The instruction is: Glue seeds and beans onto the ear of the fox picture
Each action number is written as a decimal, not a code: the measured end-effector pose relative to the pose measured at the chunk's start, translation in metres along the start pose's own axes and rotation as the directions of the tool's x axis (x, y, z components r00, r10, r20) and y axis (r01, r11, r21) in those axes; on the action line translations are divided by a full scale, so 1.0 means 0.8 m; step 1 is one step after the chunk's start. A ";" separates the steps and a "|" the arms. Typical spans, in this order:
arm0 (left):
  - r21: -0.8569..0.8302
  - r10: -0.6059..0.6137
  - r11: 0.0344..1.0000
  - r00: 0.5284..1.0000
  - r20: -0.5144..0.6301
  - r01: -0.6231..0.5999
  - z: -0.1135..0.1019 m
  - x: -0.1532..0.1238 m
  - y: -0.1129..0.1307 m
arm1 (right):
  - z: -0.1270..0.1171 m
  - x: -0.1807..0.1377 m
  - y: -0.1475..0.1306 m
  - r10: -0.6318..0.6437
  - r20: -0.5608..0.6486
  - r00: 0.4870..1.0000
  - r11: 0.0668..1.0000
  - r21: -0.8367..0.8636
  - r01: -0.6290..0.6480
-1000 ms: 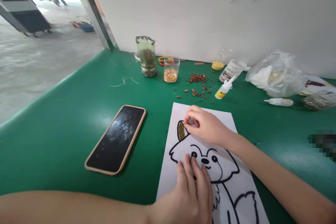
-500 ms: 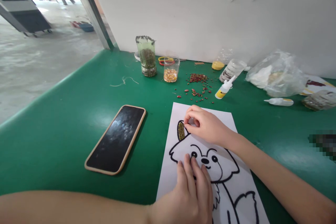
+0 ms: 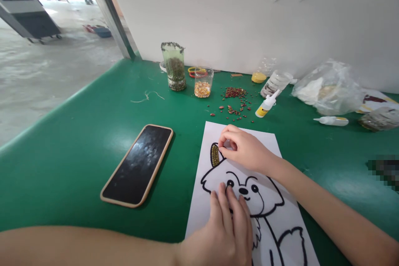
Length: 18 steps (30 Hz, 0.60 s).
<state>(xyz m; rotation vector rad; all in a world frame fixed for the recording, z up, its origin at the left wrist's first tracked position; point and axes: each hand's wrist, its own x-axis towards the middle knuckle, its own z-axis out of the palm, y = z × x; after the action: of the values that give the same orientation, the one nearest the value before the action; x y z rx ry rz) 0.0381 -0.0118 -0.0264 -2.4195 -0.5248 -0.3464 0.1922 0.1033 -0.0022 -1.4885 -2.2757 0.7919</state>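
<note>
A white sheet [image 3: 268,141] with a black outline drawing of a dog lies on the green table [image 3: 77,141]. One ear of the dog is filled with small green beans [image 3: 215,154]. My right hand [image 3: 241,147] rests on the sheet beside that ear, fingertips pinched together at its edge; whatever they pinch is too small to make out. My left hand [image 3: 226,228] lies flat on the lower part of the drawing, fingers stretched over the dog's face.
A phone [image 3: 139,164] lies face up left of the sheet. At the back stand a jar of green beans [image 3: 174,68], a cup of corn kernels [image 3: 202,83], scattered red beans [image 3: 237,97], two glue bottles [image 3: 266,106], plastic bags [image 3: 327,87].
</note>
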 end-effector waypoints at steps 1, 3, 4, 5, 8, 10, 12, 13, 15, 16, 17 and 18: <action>0.002 0.001 1.000 1.000 -0.004 -0.001 0.000 0.000 0.000 | 0.000 0.000 0.000 0.000 0.001 1.000 1.000 0.002 0.000; 0.006 0.001 1.000 1.000 -0.008 -0.001 0.001 0.000 0.001 | 0.000 0.000 0.000 0.005 -0.001 1.000 1.000 0.002 -0.005; 0.008 -0.001 1.000 1.000 -0.008 0.001 0.002 -0.001 0.001 | 0.000 0.000 0.000 0.006 -0.002 1.000 1.000 0.002 -0.006; 0.009 0.000 1.000 1.000 -0.005 0.000 0.002 -0.001 0.001 | 0.000 -0.001 0.000 0.007 -0.001 1.000 1.000 0.002 -0.007; 0.007 0.001 1.000 1.000 0.006 -0.002 0.002 -0.002 0.002 | 0.001 -0.001 0.000 0.012 0.001 1.000 1.000 0.010 -0.012; 0.004 0.003 1.000 1.000 0.011 -0.004 0.002 -0.002 0.001 | 0.000 -0.001 -0.001 0.024 -0.003 1.000 0.999 0.030 -0.023; 0.003 0.012 1.000 1.000 0.012 -0.012 0.001 -0.002 -0.001 | -0.006 0.000 -0.003 0.043 -0.052 0.998 0.996 0.076 -0.039; 0.004 0.018 1.000 1.000 0.012 -0.019 0.001 -0.001 -0.002 | -0.011 0.001 -0.004 0.056 -0.111 0.992 0.992 0.115 -0.043; 0.008 0.024 1.000 1.000 0.008 -0.024 0.001 -0.001 -0.003 | -0.026 0.003 -0.003 0.085 -0.313 0.946 0.975 0.221 -0.015; 0.009 0.024 1.000 1.000 0.007 -0.024 0.001 -0.001 -0.003 | -0.035 0.004 0.000 0.100 -0.452 0.886 0.960 0.278 0.034; 0.010 0.019 1.000 1.000 0.007 -0.019 0.001 0.000 -0.003 | -0.045 0.005 0.006 0.121 -0.591 0.798 0.941 0.323 0.097; 0.009 0.013 1.000 1.000 0.005 -0.013 0.001 0.000 -0.002 | -0.056 0.006 0.015 0.136 -0.733 0.666 0.920 0.343 0.190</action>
<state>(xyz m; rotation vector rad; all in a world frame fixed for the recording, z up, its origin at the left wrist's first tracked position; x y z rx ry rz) 0.0370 -0.0102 -0.0260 -2.4142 -0.5121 -0.3317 0.2228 0.1238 0.0265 -1.2502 -1.4019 0.4468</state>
